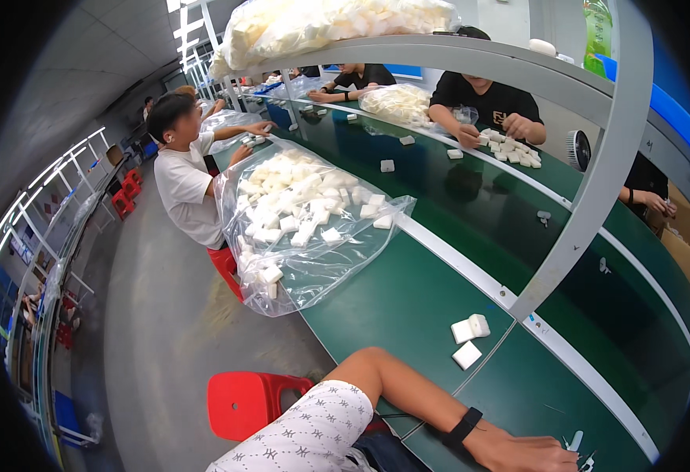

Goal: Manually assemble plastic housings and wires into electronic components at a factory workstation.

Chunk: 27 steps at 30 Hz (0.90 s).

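Left hand [526, 455] seen at lower edge of view, fingers curled; whether anything is gripped cannot be told. Right hand not shown. Small white part [574, 440] located at left fingertips, over green bench [392, 287]; could be dropped or knocked away if grip is slack. Three white blocks [467, 356] could be swept aside by careless elbow. Clear bag [321, 271] overhangs bench edge; contents could be spilled if film is snagged.
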Available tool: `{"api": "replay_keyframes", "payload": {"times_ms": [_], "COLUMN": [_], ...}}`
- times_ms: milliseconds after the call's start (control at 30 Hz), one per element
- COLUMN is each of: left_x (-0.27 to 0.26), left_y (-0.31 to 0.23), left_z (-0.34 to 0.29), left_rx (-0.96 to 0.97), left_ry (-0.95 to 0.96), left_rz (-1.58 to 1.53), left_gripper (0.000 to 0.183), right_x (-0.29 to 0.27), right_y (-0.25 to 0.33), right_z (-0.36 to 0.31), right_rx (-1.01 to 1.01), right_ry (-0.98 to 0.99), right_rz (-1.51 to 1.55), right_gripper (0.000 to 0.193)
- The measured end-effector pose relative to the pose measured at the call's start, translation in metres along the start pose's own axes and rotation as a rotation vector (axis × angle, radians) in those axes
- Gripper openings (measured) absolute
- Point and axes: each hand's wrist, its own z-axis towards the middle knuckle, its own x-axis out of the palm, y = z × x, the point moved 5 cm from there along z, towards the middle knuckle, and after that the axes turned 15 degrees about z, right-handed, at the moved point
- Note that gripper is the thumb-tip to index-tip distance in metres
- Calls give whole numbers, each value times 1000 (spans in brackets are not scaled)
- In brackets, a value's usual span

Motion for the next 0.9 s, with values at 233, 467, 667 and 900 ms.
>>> {"api": "replay_keyframes", "payload": {"times_ms": [233,467,667,900], "left_x": [7,2,11,-28], "left_y": [10,5,12,-3], "left_z": [1,-2,-8,10], "left_rx": [-11,-62,-101,-32], "left_ry": [25,64,166,19], "left_rz": [33,33,186,304], "left_gripper": [27,27,40,44], "right_x": [3,10,31,15], "right_y": [-3,11,16,22], "right_z": [3,-7,-6,15], "right_rx": [-67,34,38,-47], "right_ry": [30,-51,-52,-190], "right_rz": [-101,-66,172,418], "right_gripper": [45,39,35,33]}}
